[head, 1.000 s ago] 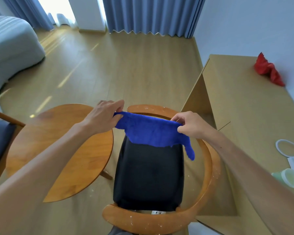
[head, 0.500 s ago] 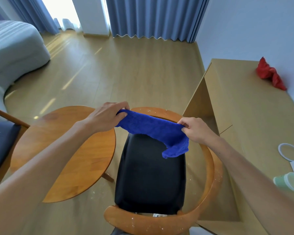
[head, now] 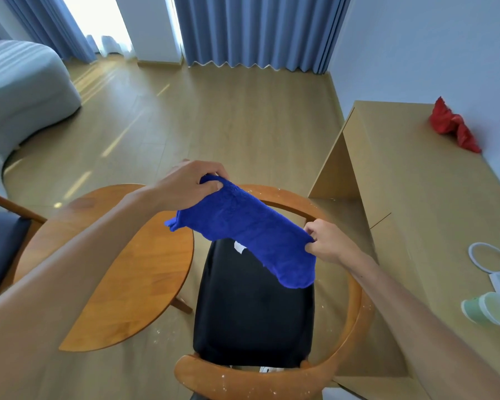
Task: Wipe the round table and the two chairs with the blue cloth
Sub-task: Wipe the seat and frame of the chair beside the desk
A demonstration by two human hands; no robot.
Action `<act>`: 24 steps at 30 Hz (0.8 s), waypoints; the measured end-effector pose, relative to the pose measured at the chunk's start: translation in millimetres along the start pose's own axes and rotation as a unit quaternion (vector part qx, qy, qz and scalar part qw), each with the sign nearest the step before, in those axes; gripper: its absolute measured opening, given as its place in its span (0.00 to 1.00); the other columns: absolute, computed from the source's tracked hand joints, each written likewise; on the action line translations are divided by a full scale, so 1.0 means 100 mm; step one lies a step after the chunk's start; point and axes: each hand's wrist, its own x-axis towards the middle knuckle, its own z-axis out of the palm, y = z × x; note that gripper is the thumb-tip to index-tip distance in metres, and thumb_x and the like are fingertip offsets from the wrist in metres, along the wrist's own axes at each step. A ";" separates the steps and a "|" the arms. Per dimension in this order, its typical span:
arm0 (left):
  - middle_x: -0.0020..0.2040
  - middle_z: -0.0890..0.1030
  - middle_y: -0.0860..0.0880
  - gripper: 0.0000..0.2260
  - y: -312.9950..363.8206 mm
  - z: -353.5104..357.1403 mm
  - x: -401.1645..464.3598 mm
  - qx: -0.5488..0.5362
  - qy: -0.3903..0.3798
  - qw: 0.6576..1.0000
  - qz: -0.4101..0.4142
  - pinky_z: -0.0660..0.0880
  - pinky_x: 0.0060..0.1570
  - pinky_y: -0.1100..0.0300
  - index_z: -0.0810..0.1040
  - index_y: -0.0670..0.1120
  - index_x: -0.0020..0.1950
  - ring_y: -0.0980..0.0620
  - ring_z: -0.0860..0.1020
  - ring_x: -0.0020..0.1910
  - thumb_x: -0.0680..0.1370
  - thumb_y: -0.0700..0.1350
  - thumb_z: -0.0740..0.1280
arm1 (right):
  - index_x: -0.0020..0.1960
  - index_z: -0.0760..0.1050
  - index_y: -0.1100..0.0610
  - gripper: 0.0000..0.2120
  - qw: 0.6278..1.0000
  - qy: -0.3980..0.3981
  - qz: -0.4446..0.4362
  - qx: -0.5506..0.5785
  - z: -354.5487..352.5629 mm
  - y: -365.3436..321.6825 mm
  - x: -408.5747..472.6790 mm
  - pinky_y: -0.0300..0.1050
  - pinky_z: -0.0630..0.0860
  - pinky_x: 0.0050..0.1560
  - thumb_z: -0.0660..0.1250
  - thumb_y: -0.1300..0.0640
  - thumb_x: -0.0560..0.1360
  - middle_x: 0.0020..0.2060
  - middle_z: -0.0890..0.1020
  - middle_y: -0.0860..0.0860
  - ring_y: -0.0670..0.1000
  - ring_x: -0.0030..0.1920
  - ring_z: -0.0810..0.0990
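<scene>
The blue cloth hangs stretched in the air between both hands, above a wooden chair with a black seat. My left hand pinches its upper left end; my right hand pinches its lower right edge, and a loose flap droops below. White specks dot the chair's curved rail. The round wooden table stands to the left, partly behind my left forearm. A second chair with a dark seat shows at the left edge.
A light wooden desk runs along the right wall, carrying a red cloth, a white cable and a pale green cup. A grey bed lies far left. Blue curtains hang beyond open floor.
The cloth has been folded over into a narrower band and now slopes down to the right. My left hand rose a little; my right hand dropped lower.
</scene>
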 end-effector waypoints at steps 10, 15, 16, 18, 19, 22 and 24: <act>0.39 0.78 0.52 0.10 -0.45 -0.11 -0.07 0.065 -0.005 0.996 -0.053 0.66 0.36 0.66 0.77 0.52 0.50 0.52 0.74 0.40 0.79 0.38 0.61 | 0.51 0.75 0.50 0.05 0.996 0.062 -0.022 0.060 -0.09 0.12 0.02 0.39 0.73 0.40 0.60 0.54 0.81 0.44 0.79 0.45 0.46 0.46 0.77; 0.40 0.78 0.50 0.09 -0.65 0.03 -0.10 0.083 -0.036 0.991 -0.098 0.68 0.36 0.60 0.77 0.50 0.46 0.48 0.76 0.42 0.80 0.40 0.59 | 0.46 0.74 0.51 0.07 0.997 0.055 -0.012 0.056 -0.13 0.07 0.04 0.40 0.73 0.38 0.60 0.52 0.80 0.42 0.79 0.47 0.47 0.43 0.78; 0.42 0.78 0.49 0.09 -0.66 0.06 -0.09 0.086 -0.044 0.989 -0.114 0.69 0.37 0.59 0.76 0.50 0.46 0.48 0.76 0.44 0.80 0.41 0.58 | 0.45 0.74 0.52 0.08 0.997 0.055 -0.005 0.058 -0.13 0.06 0.06 0.39 0.73 0.37 0.60 0.52 0.80 0.41 0.79 0.47 0.47 0.43 0.78; 0.46 0.78 0.48 0.08 -0.67 0.13 -0.09 0.099 -0.059 0.983 -0.144 0.68 0.40 0.58 0.75 0.50 0.47 0.48 0.75 0.46 0.80 0.42 0.58 | 0.44 0.75 0.54 0.09 0.997 0.055 0.012 0.058 -0.13 0.02 0.09 0.39 0.71 0.36 0.60 0.53 0.80 0.40 0.79 0.49 0.49 0.42 0.77; 0.46 0.78 0.47 0.07 -0.67 0.17 -0.09 0.105 -0.063 0.979 -0.161 0.68 0.40 0.59 0.75 0.49 0.47 0.48 0.75 0.46 0.80 0.42 0.58 | 0.43 0.76 0.56 0.10 0.996 0.056 0.024 0.059 -0.13 0.00 0.10 0.39 0.70 0.35 0.61 0.53 0.79 0.40 0.79 0.50 0.49 0.41 0.77; 0.45 0.80 0.45 0.10 -0.60 0.31 -0.08 0.075 -0.061 0.969 -0.228 0.69 0.37 0.59 0.79 0.43 0.50 0.48 0.76 0.44 0.79 0.41 0.58 | 0.40 0.77 0.64 0.13 0.993 0.070 0.061 0.069 -0.10 -0.13 0.12 0.43 0.68 0.34 0.63 0.57 0.77 0.35 0.78 0.55 0.51 0.35 0.74; 0.46 0.82 0.40 0.10 -0.48 0.45 -0.07 0.022 -0.066 0.961 -0.268 0.73 0.38 0.58 0.80 0.39 0.49 0.48 0.77 0.41 0.78 0.41 0.60 | 0.32 0.71 0.62 0.14 0.991 0.074 0.073 0.082 -0.04 -0.26 0.12 0.43 0.64 0.32 0.63 0.58 0.75 0.29 0.72 0.55 0.51 0.31 0.68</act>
